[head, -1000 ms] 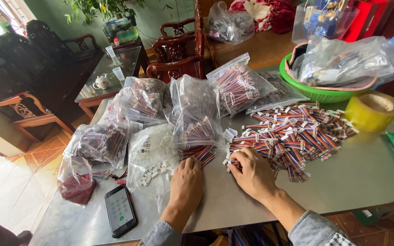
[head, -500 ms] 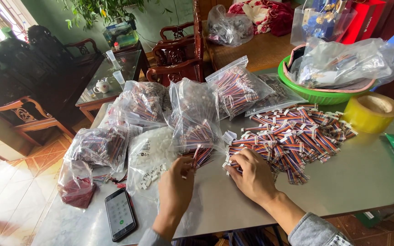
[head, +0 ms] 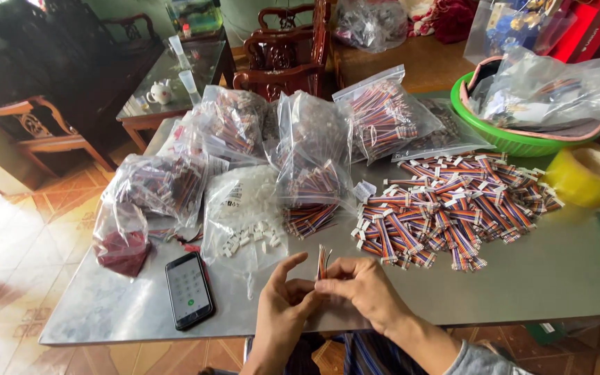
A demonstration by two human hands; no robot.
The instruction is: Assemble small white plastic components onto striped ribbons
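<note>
Single head-mounted view: you look steeply down and forward over the tabletop (head: 543, 278), your hands (head: 328, 292) close beneath, chairs (head: 279, 48) beyond
</note>
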